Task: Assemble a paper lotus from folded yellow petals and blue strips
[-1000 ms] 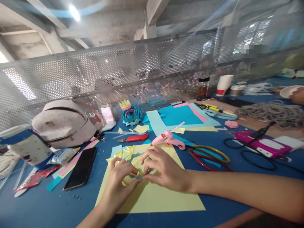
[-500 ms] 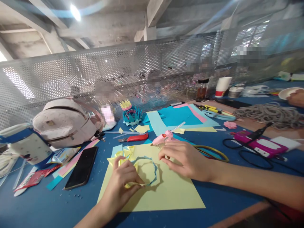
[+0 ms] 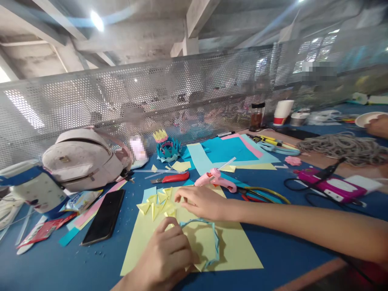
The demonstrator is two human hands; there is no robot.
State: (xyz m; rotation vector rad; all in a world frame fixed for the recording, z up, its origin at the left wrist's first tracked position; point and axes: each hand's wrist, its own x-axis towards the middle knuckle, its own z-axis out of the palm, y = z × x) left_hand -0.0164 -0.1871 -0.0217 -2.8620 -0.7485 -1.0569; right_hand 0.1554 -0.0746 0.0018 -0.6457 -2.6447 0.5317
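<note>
My left hand [image 3: 171, 252] is closed on the near left side of a light blue folded-paper ring [image 3: 216, 242], which is tilted above a pale yellow sheet [image 3: 239, 252]. Its fingertips are partly hidden. My right hand [image 3: 201, 201] hovers past the ring, fingers loosely bent and apart, with nothing visible in them. Just left of its fingertips lie several small folded yellow paper pieces [image 3: 154, 203]. A pink glue gun [image 3: 209, 178] rests beyond the right hand, and a red utility knife [image 3: 176, 177] lies to its left.
A blue paper flower [image 3: 168, 150] stands at the back beside coloured sheets [image 3: 230, 148]. To the left are a phone [image 3: 104, 218], a backpack [image 3: 81, 159] and a mug [image 3: 36, 190]. Pliers with yellow handles [image 3: 273, 195], a magenta device [image 3: 336, 184] and rope [image 3: 354, 147] lie right.
My left hand has moved right and nearer to me with the paper ring. My right hand has gone left, from beside the glue gun to the folded yellow pieces.
</note>
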